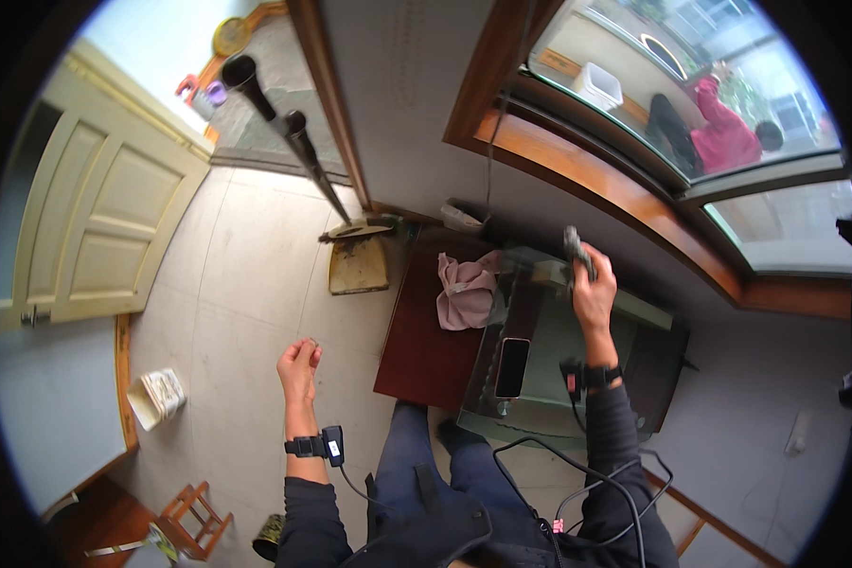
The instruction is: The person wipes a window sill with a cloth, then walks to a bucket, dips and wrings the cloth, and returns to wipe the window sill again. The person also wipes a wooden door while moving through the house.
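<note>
My right hand (595,284) is closed around a small dark grey object (579,252), blurred, possibly a tool; it is above the back of a glass-topped table (483,408). Out to the left, over the floor, my left hand (299,366) has its fingertips pinched on a tiny thin item (315,341) too small to identify. A smartphone (512,367) with a dark screen lies on the glass. Beside it a crumpled pink cloth (463,291) rests mostly on a dark red wooden surface (415,334). Each wrist wears a black strap with a cabled device.
A dustpan (358,268) and long-handled broom (348,228) stand by the wall. A white bin (157,399), a wooden stool (197,522) and a cream panelled door (106,206) are at left. Behind the window a person in a pink top (728,131) is outside. Black cables loop by my right arm.
</note>
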A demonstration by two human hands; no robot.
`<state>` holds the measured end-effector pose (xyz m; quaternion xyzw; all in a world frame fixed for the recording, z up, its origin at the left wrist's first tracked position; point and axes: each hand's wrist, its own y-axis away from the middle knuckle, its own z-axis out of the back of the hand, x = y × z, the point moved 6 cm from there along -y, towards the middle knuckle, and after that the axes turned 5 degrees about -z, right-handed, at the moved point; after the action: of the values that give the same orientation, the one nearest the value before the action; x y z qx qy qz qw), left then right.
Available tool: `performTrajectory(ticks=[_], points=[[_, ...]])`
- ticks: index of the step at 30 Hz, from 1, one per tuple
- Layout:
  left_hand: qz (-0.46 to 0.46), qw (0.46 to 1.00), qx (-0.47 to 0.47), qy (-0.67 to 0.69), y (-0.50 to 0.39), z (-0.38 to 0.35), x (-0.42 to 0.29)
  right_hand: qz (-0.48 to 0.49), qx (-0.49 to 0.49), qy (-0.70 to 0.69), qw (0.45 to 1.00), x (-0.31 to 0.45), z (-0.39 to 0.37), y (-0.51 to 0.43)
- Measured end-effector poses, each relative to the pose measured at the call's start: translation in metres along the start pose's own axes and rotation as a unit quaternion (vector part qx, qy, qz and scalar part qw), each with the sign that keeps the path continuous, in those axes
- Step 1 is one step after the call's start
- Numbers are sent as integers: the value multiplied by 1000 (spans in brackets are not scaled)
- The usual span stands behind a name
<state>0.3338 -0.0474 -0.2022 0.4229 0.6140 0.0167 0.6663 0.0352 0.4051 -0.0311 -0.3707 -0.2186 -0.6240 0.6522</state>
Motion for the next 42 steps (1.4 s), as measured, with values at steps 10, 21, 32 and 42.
performTrajectory(ticks=[10, 21, 32, 42], points=[[-109, 986, 31, 118, 123, 36, -72, -75, 199, -86, 973, 17, 27, 181], [-171, 974, -31, 147, 203, 162, -87, 0, 233, -137, 963, 78, 25, 242], [-149, 963, -113, 197, 139, 340, -135, 23, 295, -125, 947, 218, -124, 299], [-161, 967, -125, 156, 52, 456, -246, 58, 323, -171, 929, 357, -265, 318]])
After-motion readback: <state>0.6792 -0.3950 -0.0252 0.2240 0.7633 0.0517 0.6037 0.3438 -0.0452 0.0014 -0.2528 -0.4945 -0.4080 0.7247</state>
